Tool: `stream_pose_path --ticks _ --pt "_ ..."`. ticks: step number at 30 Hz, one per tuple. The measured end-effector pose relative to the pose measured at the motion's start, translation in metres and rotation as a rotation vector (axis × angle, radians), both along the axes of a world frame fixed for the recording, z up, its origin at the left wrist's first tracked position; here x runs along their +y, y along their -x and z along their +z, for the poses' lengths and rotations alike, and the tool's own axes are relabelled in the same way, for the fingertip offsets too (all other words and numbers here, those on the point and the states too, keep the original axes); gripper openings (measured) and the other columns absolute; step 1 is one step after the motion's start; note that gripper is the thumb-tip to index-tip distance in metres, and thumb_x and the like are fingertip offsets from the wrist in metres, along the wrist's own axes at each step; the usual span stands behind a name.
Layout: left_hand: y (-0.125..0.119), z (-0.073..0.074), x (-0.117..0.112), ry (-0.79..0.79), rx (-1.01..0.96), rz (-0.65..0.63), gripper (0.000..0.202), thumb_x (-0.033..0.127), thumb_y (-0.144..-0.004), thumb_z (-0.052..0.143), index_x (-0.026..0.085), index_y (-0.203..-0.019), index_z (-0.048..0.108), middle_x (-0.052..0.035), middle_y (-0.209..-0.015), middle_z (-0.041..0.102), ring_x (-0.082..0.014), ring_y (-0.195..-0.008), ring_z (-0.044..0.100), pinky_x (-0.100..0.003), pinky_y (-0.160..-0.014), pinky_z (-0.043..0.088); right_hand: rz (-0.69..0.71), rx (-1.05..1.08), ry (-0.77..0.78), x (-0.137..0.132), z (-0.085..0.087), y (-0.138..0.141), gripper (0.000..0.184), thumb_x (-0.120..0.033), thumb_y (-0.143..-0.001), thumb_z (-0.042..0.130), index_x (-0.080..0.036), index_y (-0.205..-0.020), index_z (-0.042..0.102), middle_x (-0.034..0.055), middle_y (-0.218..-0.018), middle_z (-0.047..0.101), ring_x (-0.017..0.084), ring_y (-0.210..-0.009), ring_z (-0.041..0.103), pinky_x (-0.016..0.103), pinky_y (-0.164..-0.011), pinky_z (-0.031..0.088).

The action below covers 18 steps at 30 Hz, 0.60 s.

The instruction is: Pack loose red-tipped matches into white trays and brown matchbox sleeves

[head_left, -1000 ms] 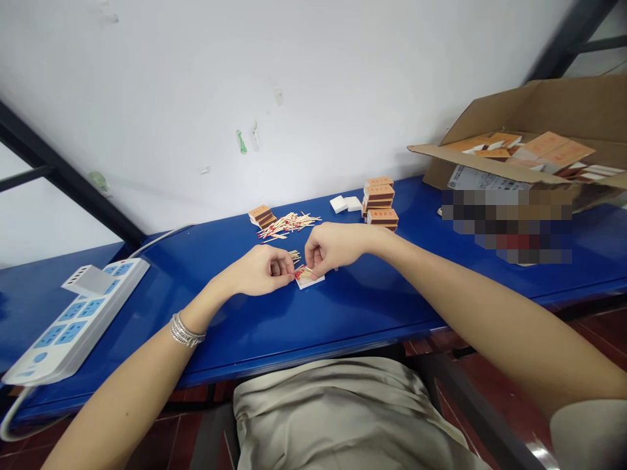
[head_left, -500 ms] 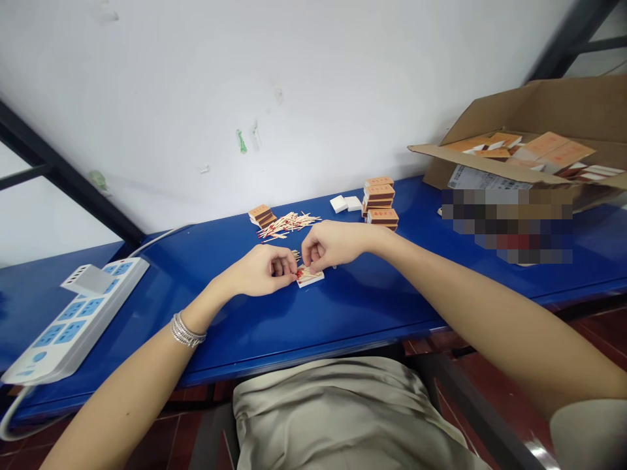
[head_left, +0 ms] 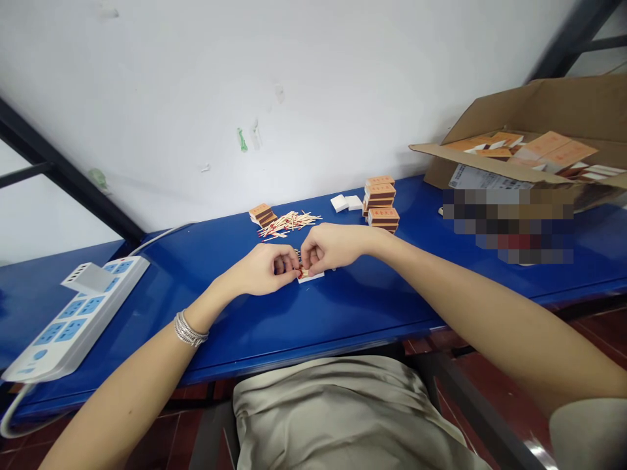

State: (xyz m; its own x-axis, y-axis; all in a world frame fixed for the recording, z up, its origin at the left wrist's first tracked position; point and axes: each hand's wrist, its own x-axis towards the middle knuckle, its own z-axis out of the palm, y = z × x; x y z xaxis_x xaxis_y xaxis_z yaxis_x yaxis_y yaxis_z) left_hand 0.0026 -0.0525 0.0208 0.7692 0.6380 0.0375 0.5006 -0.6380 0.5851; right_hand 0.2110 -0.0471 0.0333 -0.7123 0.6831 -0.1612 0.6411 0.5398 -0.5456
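A small white matchbox tray (head_left: 316,277) lies on the blue table between my hands, with red-tipped matches (head_left: 304,271) in it. At the tray's left end, my left hand (head_left: 264,269) has its fingers curled, thumb and fingertips at the red match heads. My right hand (head_left: 336,249) reaches over the tray from the right, thumb and fingers pinched on the matches and covering part of them. Just behind the fingertips a few dark-tipped sticks show, mostly hidden. Beyond my hands a loose heap of matches (head_left: 292,222) is spread out.
Matchboxes (head_left: 263,214) are stacked left of the heap, and more matchboxes (head_left: 381,199) at the right. Two white trays (head_left: 347,203) lie near the wall. A cardboard box (head_left: 529,124) full of matchboxes stands far right; a white power strip (head_left: 81,313) lies left.
My right fingertips have come slightly down and left over the matches, covering more of the tray. My left fingertips have shifted a little right at the match heads.
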Motion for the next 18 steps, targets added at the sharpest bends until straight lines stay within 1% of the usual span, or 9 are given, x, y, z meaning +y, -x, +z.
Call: stream_pose_path --ticks 3,6,8,10,11,13,15,18 --pt "0.004 0.003 0.005 -0.101 0.007 0.049 0.013 0.023 -0.078 0.058 0.015 -0.087 0.062 -0.0006 -0.071 0.064 -0.0100 -0.059 0.056 -0.022 -0.057 0.044 -0.044 0.011 -0.073 0.001 0.003 -0.003 0.021 -0.030 -0.070 0.070 -0.017 -0.087 0.071 0.0015 -0.073 0.069 0.013 -0.063 0.060 0.024 -0.058 0.041" --pt "0.012 0.007 0.013 -0.240 0.071 0.134 0.015 0.025 -0.076 0.060 0.016 -0.088 0.063 -0.0006 -0.074 0.064 -0.0100 -0.059 0.054 -0.023 -0.057 0.043 -0.094 0.059 -0.183 0.004 0.004 -0.007 0.035 -0.039 -0.065 0.075 -0.017 -0.092 0.069 0.0035 -0.084 0.070 0.014 -0.071 0.060 0.025 -0.062 0.041" --pt "0.018 0.009 0.018 -0.268 0.125 0.156 0.022 0.031 -0.075 0.062 0.016 -0.091 0.063 -0.0016 -0.078 0.064 -0.0108 -0.059 0.053 -0.024 -0.057 0.043 -0.093 0.041 -0.191 0.006 0.003 -0.009 0.050 -0.044 -0.058 0.079 -0.017 -0.098 0.068 0.0049 -0.093 0.069 0.016 -0.075 0.060 0.026 -0.064 0.041" --pt "0.021 0.008 0.022 -0.275 0.165 0.157 0.033 0.042 -0.074 0.066 0.016 -0.094 0.063 -0.0036 -0.083 0.064 -0.0124 -0.062 0.054 -0.026 -0.058 0.044 -0.077 -0.018 -0.159 0.006 0.000 -0.007 0.061 -0.046 -0.051 0.082 -0.017 -0.102 0.067 0.0053 -0.097 0.068 0.016 -0.076 0.059 0.026 -0.063 0.041" --pt "0.022 0.007 0.023 -0.282 0.181 0.154 0.040 0.047 -0.072 0.067 0.015 -0.096 0.063 -0.0048 -0.086 0.064 -0.0134 -0.064 0.054 -0.027 -0.060 0.044 -0.068 -0.047 -0.143 0.006 -0.002 -0.006 0.062 -0.047 -0.050 0.083 -0.017 -0.102 0.067 0.0050 -0.096 0.068 0.016 -0.076 0.059 0.026 -0.062 0.041" --pt "0.021 0.004 0.024 -0.304 0.210 0.144 0.051 0.055 -0.070 0.068 0.014 -0.100 0.063 -0.0073 -0.091 0.063 -0.0156 -0.069 0.054 -0.029 -0.063 0.046 -0.043 -0.080 -0.116 0.004 -0.004 -0.002 0.057 -0.046 -0.052 0.082 -0.017 -0.099 0.067 0.0036 -0.091 0.069 0.015 -0.073 0.058 0.026 -0.061 0.040" --pt "0.018 0.001 0.024 -0.328 0.231 0.137 0.058 0.058 -0.070 0.068 0.013 -0.106 0.062 -0.0094 -0.094 0.060 -0.0176 -0.073 0.054 -0.031 -0.067 0.047 0.000 -0.078 -0.085 0.001 -0.005 0.002 0.051 -0.045 -0.054 0.082 -0.018 -0.095 0.068 0.0021 -0.086 0.069 0.014 -0.070 0.058 0.025 -0.060 0.039" --pt "0.016 -0.003 0.024 -0.352 0.258 0.142 0.062 0.059 -0.071 0.066 0.012 -0.112 0.062 -0.0108 -0.095 0.057 -0.0196 -0.078 0.054 -0.033 -0.070 0.047 0.058 -0.012 -0.018 -0.001 -0.005 0.004 0.053 -0.047 -0.054 0.082 -0.019 -0.096 0.068 0.0016 -0.088 0.069 0.013 -0.069 0.059 0.024 -0.060 0.040"
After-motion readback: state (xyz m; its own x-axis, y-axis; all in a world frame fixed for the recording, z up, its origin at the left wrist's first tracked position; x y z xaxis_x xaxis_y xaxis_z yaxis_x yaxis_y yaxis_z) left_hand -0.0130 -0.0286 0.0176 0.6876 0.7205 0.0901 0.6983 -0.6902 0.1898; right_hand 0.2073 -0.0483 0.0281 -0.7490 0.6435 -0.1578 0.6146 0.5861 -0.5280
